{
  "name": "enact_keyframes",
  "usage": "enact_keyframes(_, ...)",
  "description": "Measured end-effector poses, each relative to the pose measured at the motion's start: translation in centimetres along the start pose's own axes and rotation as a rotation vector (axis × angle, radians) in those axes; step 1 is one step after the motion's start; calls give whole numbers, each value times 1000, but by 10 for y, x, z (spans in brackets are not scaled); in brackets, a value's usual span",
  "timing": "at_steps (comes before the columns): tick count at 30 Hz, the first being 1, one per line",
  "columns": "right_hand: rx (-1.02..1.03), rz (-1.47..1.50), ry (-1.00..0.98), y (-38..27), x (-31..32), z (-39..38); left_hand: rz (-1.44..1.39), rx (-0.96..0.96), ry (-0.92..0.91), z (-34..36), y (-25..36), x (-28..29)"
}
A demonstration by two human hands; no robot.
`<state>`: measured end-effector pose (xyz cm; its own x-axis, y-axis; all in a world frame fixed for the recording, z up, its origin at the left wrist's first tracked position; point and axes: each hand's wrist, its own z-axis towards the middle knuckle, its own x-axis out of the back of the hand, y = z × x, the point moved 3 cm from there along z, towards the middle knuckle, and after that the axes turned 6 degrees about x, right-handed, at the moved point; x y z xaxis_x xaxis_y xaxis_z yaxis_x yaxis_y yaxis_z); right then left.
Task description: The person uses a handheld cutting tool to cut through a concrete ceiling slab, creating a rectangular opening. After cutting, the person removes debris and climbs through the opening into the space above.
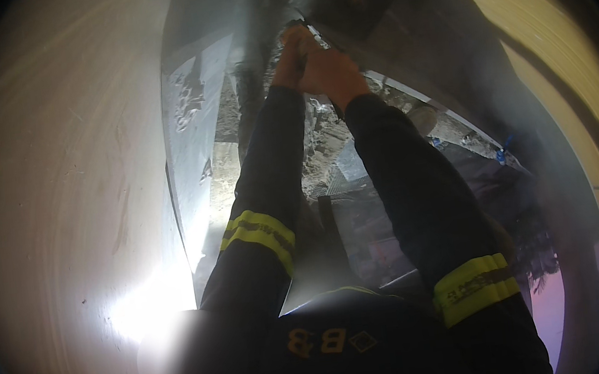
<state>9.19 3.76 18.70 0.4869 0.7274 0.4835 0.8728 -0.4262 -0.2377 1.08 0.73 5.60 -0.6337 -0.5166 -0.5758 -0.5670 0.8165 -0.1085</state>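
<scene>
Both my arms reach up and away into a narrow, dim space, in dark sleeves with yellow bands. At the far end my left hand [290,59] and my right hand [332,73] are pressed together, fingers closed. What they grip is hidden by the hands and the poor light. Just past the fingertips, a thin pale edge [313,32] runs beside a dark panel [431,46]. Around and below the hands lies a rough grey, crusted surface [323,136].
A smooth beige curved wall [69,176] fills the left side, with a bright lamp glare [154,307] low on it. A grey smeared panel [190,103] stands left of my arms. Blue ties [502,153] hang on a pale strip at right. A yellowish curved surface [541,34] borders the far right.
</scene>
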Motion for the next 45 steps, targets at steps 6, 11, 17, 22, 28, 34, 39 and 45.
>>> enact_keyframes(6,55,-14,19,-1,-2,8,-11,-27,14,1,4,3)
enact_keyframes(11,2,12,46,20,-27,8,-46,-2,60,-15,-15,-10)
enact_keyframes(17,-45,-3,-156,17,-20,-21,-92,-22,156,-34,-25,-9)
enact_keyframes(22,-3,-15,-63,-2,-1,-23,11,-8,102,-27,-7,-2)
enact_keyframes(28,11,42,2,5,-6,-16,72,-47,-1,-9,-6,7)
enact_keyframes(34,-27,17,10,7,-5,-20,-60,99,30,-4,-20,11)
enact_keyframes(39,-31,-21,-41,2,6,-24,-35,27,70,-5,-18,6)
enact_keyframes(45,-43,-15,-78,0,17,-33,-90,47,58,-16,-20,-6)
